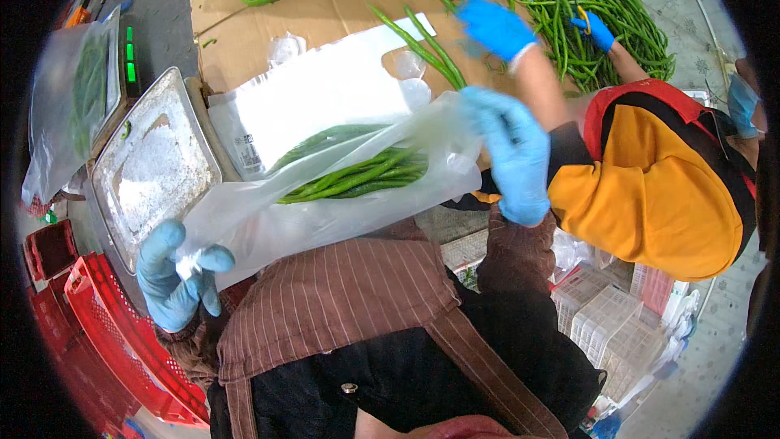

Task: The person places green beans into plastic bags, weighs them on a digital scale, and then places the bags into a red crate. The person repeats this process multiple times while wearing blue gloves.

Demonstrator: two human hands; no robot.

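Observation:
My left hand (180,277), in a light blue glove, pinches one end of a clear plastic bag (262,238) at the lower left. Several long green peppers (359,177) lie inside the bag, which stretches across in front of my apron. My right hand (509,146), gloved too, is at the bag's other end, with two long green peppers (436,52) extending up and left from its fingers. Behind the bag lies a white plastic sheet or stack of bags (323,91) with a printed label, on a cardboard surface (244,18).
A metal scale pan (155,158) stands left, beside a filled bag (88,91) and a green-lit display (130,55). A co-worker's blue-gloved hands (496,27) reach over a large pepper pile (603,30). Red crates (128,341) stand lower left, clear plastic baskets (609,317) lower right.

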